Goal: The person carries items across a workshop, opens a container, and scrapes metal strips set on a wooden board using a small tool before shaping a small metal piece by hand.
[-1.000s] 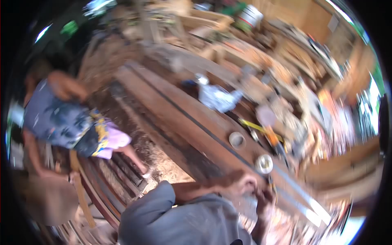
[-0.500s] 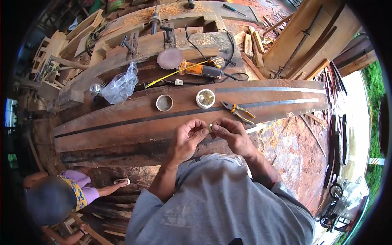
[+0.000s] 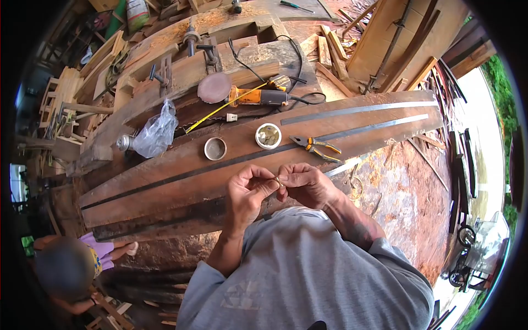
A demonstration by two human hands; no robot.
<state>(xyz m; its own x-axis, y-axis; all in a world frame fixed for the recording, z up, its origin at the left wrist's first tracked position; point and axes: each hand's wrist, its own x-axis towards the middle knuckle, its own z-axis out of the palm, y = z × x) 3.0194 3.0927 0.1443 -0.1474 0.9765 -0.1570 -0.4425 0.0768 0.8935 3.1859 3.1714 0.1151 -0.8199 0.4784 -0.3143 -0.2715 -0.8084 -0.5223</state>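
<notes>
My left hand (image 3: 247, 193) and my right hand (image 3: 304, 184) meet in front of my grey shirt, thumbs and fingertips pinched round one tiny object, too small to name. Just beyond them lies a long brown board (image 3: 181, 159) with dark and pale strips along it. On the board stand an open round tub (image 3: 268, 136) with pale contents and a round lid or shallow tin (image 3: 215, 148). Pliers (image 3: 317, 147) with yellow and black handles rest to the right of the tub.
Behind the board are an orange and black grinder (image 3: 257, 97) with a round disc, a yellow tape measure (image 3: 220, 110), a cable, a plastic bag (image 3: 157, 132) and a jar (image 3: 125, 143). Another person (image 3: 66, 267) is at the lower left. A motorcycle (image 3: 467, 253) stands at the right.
Since the blurred earliest frame the view has swung round and steadied. Over the last half second my hands stay pinched together, while the pale bit between them shows less. The other person appears farther left.
</notes>
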